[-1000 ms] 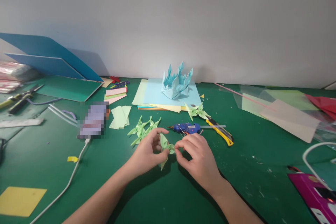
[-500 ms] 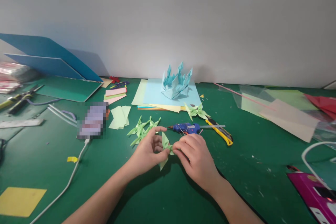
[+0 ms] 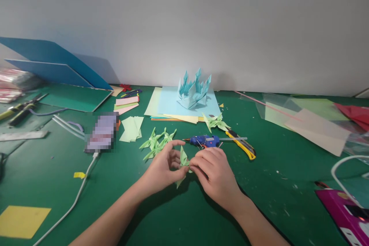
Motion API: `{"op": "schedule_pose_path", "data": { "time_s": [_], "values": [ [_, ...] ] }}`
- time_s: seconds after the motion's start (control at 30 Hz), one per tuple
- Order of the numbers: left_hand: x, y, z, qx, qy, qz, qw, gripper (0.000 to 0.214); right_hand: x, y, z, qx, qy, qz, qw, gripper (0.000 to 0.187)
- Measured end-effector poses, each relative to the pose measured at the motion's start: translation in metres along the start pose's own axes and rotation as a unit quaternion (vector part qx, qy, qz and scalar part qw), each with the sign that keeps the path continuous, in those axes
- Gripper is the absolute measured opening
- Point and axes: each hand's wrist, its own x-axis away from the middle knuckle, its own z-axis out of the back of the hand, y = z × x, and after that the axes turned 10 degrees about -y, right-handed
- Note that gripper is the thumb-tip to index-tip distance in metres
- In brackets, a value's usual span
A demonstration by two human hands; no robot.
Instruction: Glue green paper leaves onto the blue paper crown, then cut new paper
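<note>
A light green folded paper flower (image 3: 183,157) with pointed petals is held between my two hands above the green table. My left hand (image 3: 167,165) pinches it from the left, thumb across its lower part and forefinger arched over. My right hand (image 3: 211,169) has its fingertips closed on the flower's right side; they partly cover it. Similar green paper flowers (image 3: 155,144) lie just beyond my left hand, and another green piece (image 3: 216,123) rests farther right. A blue hot glue gun (image 3: 203,140) with a clear stick lies beyond my right hand.
A yellow utility knife (image 3: 242,146) lies right of the glue gun. At the back, a light blue paper model (image 3: 193,92) stands on stacked sheets. Green slips (image 3: 132,128), a phone (image 3: 102,132) with a white cable, and a purple power strip (image 3: 343,215) flank the hands.
The green paper flower has turned slightly, its upper petal shifting a little to the right. Both hands stay in nearly the same place, still gripping it.
</note>
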Motion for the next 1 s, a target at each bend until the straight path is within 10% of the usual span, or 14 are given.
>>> {"op": "schedule_pose_path", "data": {
  "time_s": [1.0],
  "values": [
    [-0.0025,0.0058,0.0009,0.061,0.020,0.006,0.998,0.050,0.0002,0.0050,0.0018,-0.018,0.020,-0.015,1.000,0.012]
  ]
}}
